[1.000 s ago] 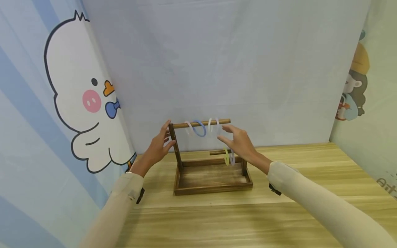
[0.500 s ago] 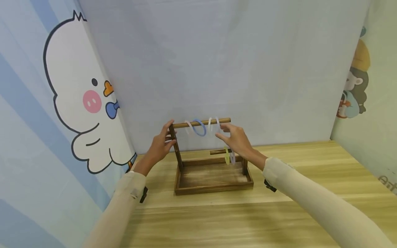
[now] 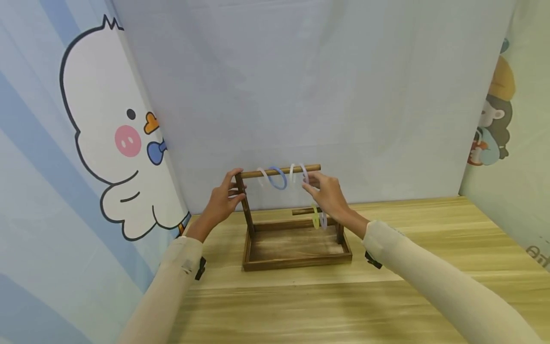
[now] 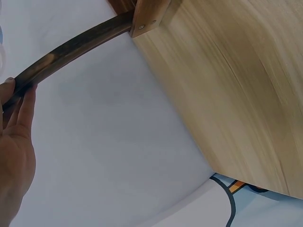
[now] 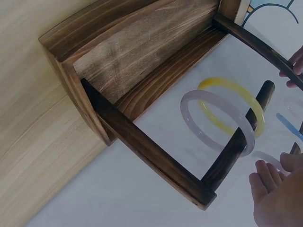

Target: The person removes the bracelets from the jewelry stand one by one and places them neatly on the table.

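A dark wooden stand (image 3: pixel 296 263) with a tray base carries several bangles on two bars. On the upper bar (image 3: pixel 249 175) hang a pale pink bangle, a blue bangle (image 3: pixel 281 184), a white bangle (image 3: pixel 292 173) and a pale lilac bangle (image 3: pixel 303 168). My left hand (image 3: pixel 220 203) holds the top of the left post (image 4: pixel 71 53), thumb and fingers on either side. At the upper bar's free right end, my right hand (image 3: pixel 330 193) pinches the lilac bangle, partly hidden by the fingers. Below, a yellow bangle (image 5: pixel 227 85) and another lilac bangle (image 5: pixel 208 96) hang on the short lower bar (image 5: pixel 225 163).
The stand rests on a light wood-grain table (image 3: pixel 275 310). A grey-white curtain (image 3: pixel 318 86) rises behind it. Printed cartoon panels flank both sides, a white bird (image 3: pixel 103 105) at left and a figure (image 3: pixel 494 119) at right.
My right hand has moved slightly left, and its thumb and fingers have closed on the lilac bangle at the bar's end. The left hand has settled closer around the post top.
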### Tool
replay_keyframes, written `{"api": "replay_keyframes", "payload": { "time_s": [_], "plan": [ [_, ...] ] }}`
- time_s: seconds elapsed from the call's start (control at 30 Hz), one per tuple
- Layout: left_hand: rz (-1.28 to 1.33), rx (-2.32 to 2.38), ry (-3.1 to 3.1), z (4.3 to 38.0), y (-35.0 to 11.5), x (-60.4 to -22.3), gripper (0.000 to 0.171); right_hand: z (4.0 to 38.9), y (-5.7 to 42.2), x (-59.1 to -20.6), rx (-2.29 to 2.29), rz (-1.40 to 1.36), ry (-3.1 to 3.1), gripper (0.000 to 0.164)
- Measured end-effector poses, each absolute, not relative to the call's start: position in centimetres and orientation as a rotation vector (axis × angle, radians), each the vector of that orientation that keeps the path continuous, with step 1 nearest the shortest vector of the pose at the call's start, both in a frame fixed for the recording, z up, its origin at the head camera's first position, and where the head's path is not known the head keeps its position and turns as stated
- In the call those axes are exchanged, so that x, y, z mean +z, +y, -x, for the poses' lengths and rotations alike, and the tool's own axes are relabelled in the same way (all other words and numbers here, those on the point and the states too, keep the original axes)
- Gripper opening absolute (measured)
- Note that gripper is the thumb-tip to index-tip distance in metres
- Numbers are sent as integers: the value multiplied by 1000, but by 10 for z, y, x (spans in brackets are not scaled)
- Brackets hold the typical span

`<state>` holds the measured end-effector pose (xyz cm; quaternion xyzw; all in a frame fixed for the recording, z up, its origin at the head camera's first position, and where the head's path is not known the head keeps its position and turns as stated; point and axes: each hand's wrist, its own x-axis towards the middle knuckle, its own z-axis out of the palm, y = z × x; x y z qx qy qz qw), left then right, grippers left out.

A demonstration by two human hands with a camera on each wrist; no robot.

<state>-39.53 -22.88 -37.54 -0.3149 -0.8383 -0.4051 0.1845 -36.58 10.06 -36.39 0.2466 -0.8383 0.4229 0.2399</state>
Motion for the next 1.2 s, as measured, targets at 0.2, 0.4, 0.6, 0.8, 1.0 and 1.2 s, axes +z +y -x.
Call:
{"api": "replay_keyframes", "payload": {
  "time_s": [0.2,0.4,0.6,0.8,1.0,1.2],
  "plan": [
    [887,-1118,-2377,396,-228,-375,75,365,103,-363,1218,-636,-2282,28],
    [920,-1123,-2343,396,-229,-376,74,364,106,-362,1243,-611,-2270,26],
    [917,-1123,-2363,395,-230,-375,75,361,109,-359,1252,-604,-2254,27],
    [906,-1132,-2386,394,-231,-372,75,363,112,-358,1267,-576,-2251,28],
    [896,-1140,-2392,398,-230,-372,74,364,118,-357,1247,-566,-2256,30],
    [895,-1159,-2376,398,-229,-375,77,365,123,-359,1253,-553,-2273,30]
  ]
}}
